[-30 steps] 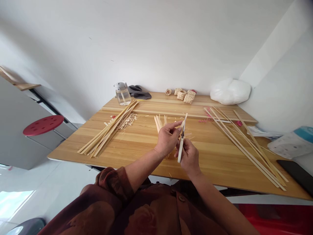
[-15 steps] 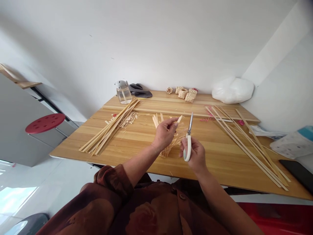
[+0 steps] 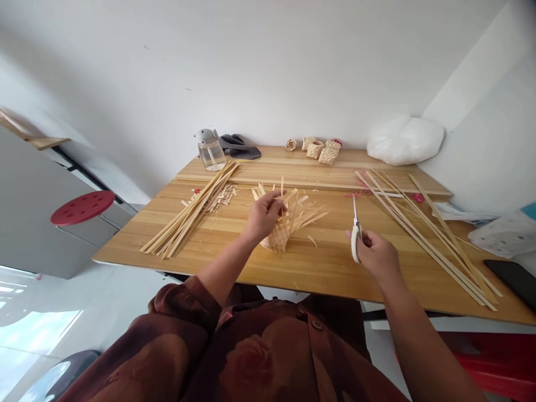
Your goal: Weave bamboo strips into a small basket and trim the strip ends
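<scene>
Your left hand (image 3: 263, 216), fingers spread, steadies the half-woven strip basket (image 3: 277, 239) on the table (image 3: 326, 268), while your right hand (image 3: 374, 254) pinches the white-handled scissors (image 3: 355, 237) clear to its right.

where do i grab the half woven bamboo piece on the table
Grip the dense woven base of the bamboo piece from the near side, fingers around it: it looks firm, while the loose strips fanning away from it look springy.

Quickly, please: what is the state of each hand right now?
Left hand: touching the woven bamboo piece, but I cannot tell if it grips it.
Right hand: closed, holding white-handled scissors.
</scene>
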The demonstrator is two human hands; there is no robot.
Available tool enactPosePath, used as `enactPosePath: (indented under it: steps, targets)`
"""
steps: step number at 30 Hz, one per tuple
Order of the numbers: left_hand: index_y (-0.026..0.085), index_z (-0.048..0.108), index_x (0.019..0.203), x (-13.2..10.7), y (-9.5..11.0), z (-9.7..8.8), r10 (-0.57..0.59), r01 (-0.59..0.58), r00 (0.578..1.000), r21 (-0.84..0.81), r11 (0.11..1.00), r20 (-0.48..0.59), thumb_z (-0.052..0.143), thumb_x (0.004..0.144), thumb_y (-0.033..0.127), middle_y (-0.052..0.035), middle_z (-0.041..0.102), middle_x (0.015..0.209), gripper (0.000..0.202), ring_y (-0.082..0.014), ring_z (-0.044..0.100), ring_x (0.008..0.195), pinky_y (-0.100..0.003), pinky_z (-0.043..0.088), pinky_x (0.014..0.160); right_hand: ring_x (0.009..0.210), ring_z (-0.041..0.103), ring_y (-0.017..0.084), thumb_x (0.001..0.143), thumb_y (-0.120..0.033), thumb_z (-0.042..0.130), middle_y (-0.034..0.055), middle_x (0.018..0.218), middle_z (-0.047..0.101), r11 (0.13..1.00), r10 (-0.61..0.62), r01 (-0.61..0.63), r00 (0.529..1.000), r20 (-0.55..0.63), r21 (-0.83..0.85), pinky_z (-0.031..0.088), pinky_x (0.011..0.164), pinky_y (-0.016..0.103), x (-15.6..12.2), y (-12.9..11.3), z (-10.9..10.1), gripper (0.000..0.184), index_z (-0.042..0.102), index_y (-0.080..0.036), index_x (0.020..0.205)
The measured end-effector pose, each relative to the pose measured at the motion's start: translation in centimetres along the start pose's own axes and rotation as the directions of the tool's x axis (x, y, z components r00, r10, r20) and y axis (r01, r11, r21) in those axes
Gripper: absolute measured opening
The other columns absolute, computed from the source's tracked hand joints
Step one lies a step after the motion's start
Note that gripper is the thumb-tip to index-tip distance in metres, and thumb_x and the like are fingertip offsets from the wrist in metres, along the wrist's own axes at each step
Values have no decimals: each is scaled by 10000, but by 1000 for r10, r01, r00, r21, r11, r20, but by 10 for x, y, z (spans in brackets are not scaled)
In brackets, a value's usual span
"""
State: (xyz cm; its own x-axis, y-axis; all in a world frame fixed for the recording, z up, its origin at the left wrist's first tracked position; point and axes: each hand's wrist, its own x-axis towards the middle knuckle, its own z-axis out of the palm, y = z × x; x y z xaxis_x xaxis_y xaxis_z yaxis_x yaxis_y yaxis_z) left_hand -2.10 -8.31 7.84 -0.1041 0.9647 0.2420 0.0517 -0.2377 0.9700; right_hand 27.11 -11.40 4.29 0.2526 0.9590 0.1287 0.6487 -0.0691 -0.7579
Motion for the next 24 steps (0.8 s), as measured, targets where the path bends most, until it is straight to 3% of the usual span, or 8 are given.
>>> enactPosePath:
  steps: [3, 8, 13, 17, 24]
  targets:
    - [139, 660, 1295, 8, -4, -7, -65, 57, 990, -67, 996, -127, 592, 934, 281, -14, 707, 728, 393, -93, 597, 577, -183, 429, 500, 540, 549, 197, 857, -549, 653, 52, 600, 678, 952, -32, 33, 999, 11, -304, 355, 556, 321, 8, 11, -11, 356, 713, -230, 711]
    - [140, 660, 1244, 14, -7, -16, -136, 99, 967, -171, 980, -217, 606, 918, 243, 3, 705, 696, 346, -89, 600, 547, -184, 404, 487, 545, 494, 215, 873, -532, 624, 83, 646, 660, 824, 40, -35, 999, -4, -566, 292, 562, 336, 18, 23, -19, 330, 722, -239, 760]
    - [155, 662, 1203, 21, -13, -26, -222, 135, 934, -299, 945, -280, 654, 888, 261, 30, 675, 686, 332, -60, 585, 542, -162, 402, 514, 591, 531, 248, 906, -540, 597, 125, 732, 679, 764, 106, -95, 994, -21, -638, 320, 571, 370, 25, 26, -24, 352, 771, -234, 917]
    - [170, 662, 1167, 27, -22, -33, -285, 151, 920, -431, 890, -267, 708, 837, 261, 55, 637, 653, 345, -51, 571, 526, -157, 401, 521, 639, 577, 266, 921, -526, 581, 162, 783, 683, 734, 139, -113, 990, -15, -670, 341, 582, 399, 35, 27, -27, 372, 789, -223, 976]
    - [158, 655, 1055, 33, -31, -35, -373, 153, 890, -599, 786, -262, 757, 781, 203, 82, 567, 590, 296, -21, 448, 432, -142, 258, 437, 815, 678, 331, 960, -542, 503, 209, 949, 743, 672, 149, -90, 989, 16, -735, 398, 606, 412, 49, 33, -29, 426, 782, -221, 986]
